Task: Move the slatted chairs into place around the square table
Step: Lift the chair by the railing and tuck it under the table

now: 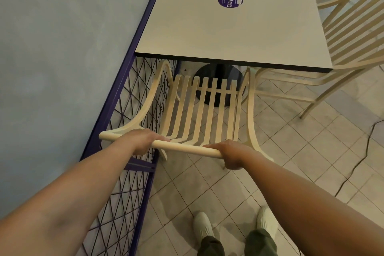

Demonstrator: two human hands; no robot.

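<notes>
A cream slatted chair (199,110) stands in front of me, its seat tucked partly under the near edge of the square grey table (228,33). My left hand (143,141) grips the round top rail of the chair's back near its left end. My right hand (230,154) grips the same rail at its right end. A second slatted chair (349,33) stands at the table's right side, its seat partly under the tabletop.
A purple wire-mesh partition (133,114) runs along the left, close to the chair's left arm, with a grey wall behind it. A round purple sticker (230,0) lies on the tabletop. A black cable (365,151) trails over the tiled floor at right. My feet (234,228) are below.
</notes>
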